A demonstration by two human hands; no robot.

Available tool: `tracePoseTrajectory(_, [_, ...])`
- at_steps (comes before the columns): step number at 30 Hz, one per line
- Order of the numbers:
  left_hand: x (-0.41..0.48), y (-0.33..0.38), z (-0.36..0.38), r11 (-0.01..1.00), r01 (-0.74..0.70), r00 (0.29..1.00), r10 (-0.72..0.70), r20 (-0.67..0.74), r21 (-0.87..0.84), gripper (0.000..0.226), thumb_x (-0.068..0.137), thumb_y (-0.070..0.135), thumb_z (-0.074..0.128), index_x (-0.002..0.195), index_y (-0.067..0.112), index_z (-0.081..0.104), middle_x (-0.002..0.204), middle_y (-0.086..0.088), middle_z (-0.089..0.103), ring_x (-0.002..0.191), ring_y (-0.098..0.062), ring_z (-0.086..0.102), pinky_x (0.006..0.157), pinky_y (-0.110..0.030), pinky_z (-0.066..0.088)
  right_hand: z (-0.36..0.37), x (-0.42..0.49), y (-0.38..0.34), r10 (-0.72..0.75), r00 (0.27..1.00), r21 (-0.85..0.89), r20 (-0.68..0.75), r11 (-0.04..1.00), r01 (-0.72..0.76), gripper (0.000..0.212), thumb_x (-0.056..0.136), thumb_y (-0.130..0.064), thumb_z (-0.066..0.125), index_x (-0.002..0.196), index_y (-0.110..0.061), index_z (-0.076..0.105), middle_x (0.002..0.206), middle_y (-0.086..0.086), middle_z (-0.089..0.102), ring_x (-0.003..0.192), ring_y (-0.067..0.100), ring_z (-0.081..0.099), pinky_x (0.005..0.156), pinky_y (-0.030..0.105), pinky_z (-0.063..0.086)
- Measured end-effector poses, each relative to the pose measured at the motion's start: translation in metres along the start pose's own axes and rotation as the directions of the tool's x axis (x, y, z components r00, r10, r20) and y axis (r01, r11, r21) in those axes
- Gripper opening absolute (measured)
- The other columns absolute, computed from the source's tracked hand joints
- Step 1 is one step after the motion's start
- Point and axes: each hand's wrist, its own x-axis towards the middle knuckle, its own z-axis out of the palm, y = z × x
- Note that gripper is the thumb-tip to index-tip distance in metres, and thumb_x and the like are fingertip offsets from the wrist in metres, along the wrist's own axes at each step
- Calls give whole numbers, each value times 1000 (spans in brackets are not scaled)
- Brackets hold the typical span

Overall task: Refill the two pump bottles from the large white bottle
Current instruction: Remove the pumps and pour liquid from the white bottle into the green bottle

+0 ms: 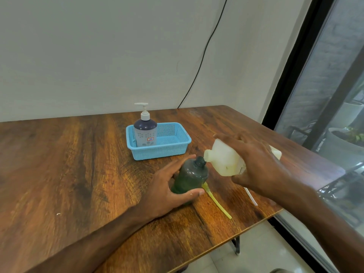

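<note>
A dark green bottle (192, 175) stands on the wooden table (69, 164) with its pump taken off and its neck bare. My left hand (167, 190) wraps around its lower body. My right hand (258, 162) grips the large white bottle (222, 156), tipped sideways so its uncapped mouth sits right at the green bottle's neck. The removed pump's yellowish tube (216, 201) lies on the table just behind and right of the green bottle. A second pump bottle (145, 133), dark blue over a pale flowered body with a white pump, stands upright in the left end of a blue basket (173, 146).
The table's right edge runs close under my right forearm, with tiled floor below. A white strip (251, 197) lies near that edge. A black cable (201, 62) hangs down the wall behind the table. A window with potted plants outside is at the right.
</note>
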Motion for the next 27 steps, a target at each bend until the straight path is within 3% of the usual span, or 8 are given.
tracePoseTrajectory(8, [0, -1, 0, 1000, 6, 1000, -6, 3, 6, 88, 80, 53, 89, 155, 44, 45, 149, 25, 58, 139, -1, 55, 110, -34, 55, -1, 1, 0, 1, 1000, -21, 7, 1000, -1, 106, 73, -32, 88, 154, -47, 21, 149, -2, 40, 139, 23, 34, 113, 48, 33])
tracePoseTrajectory(27, [0, -4, 2, 999, 3, 1000, -3, 1, 32, 89, 80, 55, 87, 157, 37, 46, 150, 21, 59, 140, -7, 55, 110, -43, 55, 1, 0, 2, -12, 1000, -8, -8, 1000, 12, 104, 72, -30, 88, 153, -46, 25, 143, -2, 44, 135, 24, 38, 111, 51, 37])
